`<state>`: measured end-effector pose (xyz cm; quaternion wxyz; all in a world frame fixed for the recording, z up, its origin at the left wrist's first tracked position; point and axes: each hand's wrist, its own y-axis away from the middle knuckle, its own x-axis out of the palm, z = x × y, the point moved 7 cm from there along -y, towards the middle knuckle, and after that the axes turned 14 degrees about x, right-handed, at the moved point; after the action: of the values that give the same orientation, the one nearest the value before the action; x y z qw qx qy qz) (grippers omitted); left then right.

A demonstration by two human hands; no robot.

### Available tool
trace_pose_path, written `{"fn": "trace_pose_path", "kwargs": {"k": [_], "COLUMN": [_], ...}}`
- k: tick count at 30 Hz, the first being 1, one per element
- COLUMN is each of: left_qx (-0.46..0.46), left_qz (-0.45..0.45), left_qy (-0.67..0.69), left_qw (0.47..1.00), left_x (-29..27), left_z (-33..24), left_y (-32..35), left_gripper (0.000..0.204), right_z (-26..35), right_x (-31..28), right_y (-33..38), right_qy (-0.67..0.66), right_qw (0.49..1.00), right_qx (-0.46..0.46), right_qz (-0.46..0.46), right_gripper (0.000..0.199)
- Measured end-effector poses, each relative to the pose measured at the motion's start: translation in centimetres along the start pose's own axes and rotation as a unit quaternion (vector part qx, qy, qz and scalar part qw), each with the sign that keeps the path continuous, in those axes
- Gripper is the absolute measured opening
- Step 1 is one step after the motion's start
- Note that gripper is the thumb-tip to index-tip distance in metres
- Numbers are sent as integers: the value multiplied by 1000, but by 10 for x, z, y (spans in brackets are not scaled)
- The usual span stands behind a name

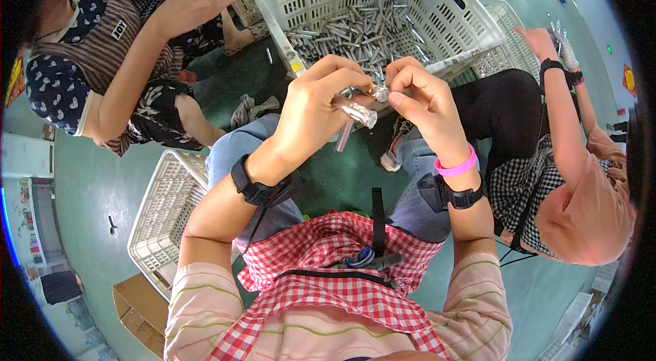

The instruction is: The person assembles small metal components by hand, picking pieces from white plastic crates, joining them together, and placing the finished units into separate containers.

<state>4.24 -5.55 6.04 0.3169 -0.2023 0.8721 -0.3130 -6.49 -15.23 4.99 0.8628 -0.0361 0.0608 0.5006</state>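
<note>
- Head view: my left hand [316,105] pinches a short metal tube [360,114], silvery and shiny, its grip pressed together round the tube's upper end so that the lower end juts out toward my right.
- My right hand [418,98] has its grip closed on a small metal fitting [380,93], thumb and forefinger tips pressed on it, just above the tube's free end and close to touching it.
- Judging from this, the step in hand is joining the small fitting to the tube. The next move calls for lining the two up end to end and keeping the tube steady while the small piece seats; both are slick and small, so a firm pinch matters.
- A thinner pale rod [344,135] hangs down below the tube; I cannot tell whether it is part of it.
- Both hands are raised in front of me, above my knees in blue jeans [239,146], and over the near rim of a white plastic crate [471,19] with slotted lattice walls.
- The crate holds a loose heap of similar tubes [362,33], cylindrical, bright, lying at all angles.
- A second white lattice crate [167,204] stands on the green floor [96,183] by my left knee.
- Two other people sit on either side, one hand [195,6] reaching in from the left.
</note>
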Motion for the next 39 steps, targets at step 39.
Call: {"fn": "trace_pose_path", "kwargs": {"k": [39], "left_qx": [-104], "left_qz": [-39], "left_qy": [234], "left_qw": [966], "left_x": [6], "left_z": [6], "left_y": [12], "left_gripper": [20], "right_z": [-16], "right_x": [17], "right_y": [3], "right_qy": [-326], "right_qw": [934], "right_qx": [73], "right_qz": [125], "right_gripper": [31]}}
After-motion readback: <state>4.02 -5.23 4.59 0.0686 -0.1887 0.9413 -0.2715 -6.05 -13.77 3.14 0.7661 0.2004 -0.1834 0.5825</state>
